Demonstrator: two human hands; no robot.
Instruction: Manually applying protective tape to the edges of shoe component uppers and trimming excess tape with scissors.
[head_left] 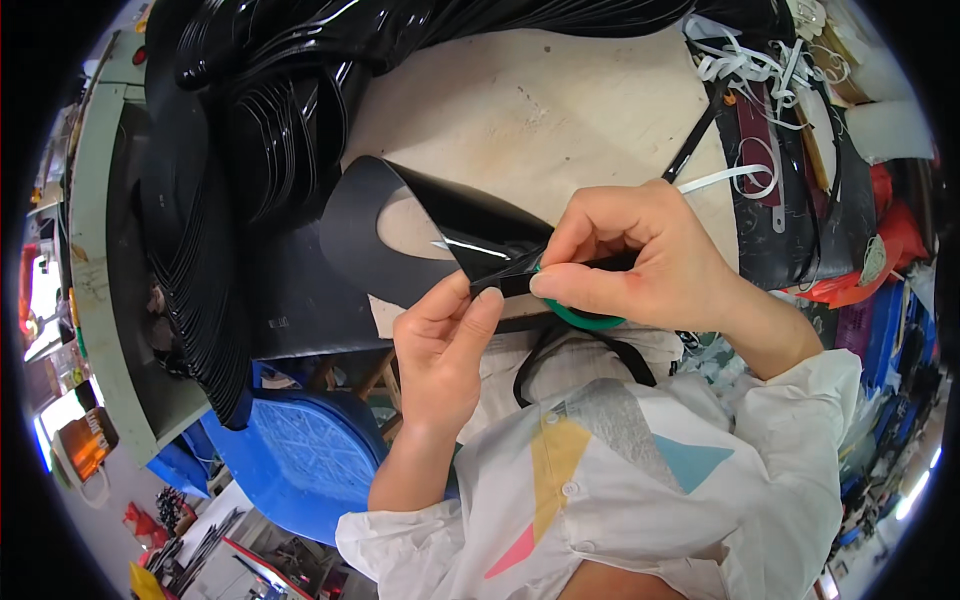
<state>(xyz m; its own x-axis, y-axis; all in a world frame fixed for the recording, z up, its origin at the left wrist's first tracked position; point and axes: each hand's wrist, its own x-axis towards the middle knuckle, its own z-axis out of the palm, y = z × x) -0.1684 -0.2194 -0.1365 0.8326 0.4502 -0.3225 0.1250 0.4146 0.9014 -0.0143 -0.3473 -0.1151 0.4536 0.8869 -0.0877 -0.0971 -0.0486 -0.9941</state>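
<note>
A curved black sheet piece (pixel 350 225), matte on one face and glossy on the other, bends up in front of me over the work table. My left hand (pixel 445 345) pinches its near narrow end between thumb and fingers. Close beside it, my right hand (pixel 640 260) is closed, thumb against forefinger, on the same black end. Under the right fingers shows a curved green thing (pixel 580 317), perhaps a handle; the rest of it is hidden. Both pinching fingertips nearly meet, and the exact edge between them is partly covered.
Stacks of glossy black pieces (pixel 285 130) lie at the left and far side on a pale board (pixel 540 100). White strip scraps (pixel 750 70) and a dark red flat tool (pixel 760 140) lie at the right. A blue plastic tub (pixel 300 450) stands below the table's left edge.
</note>
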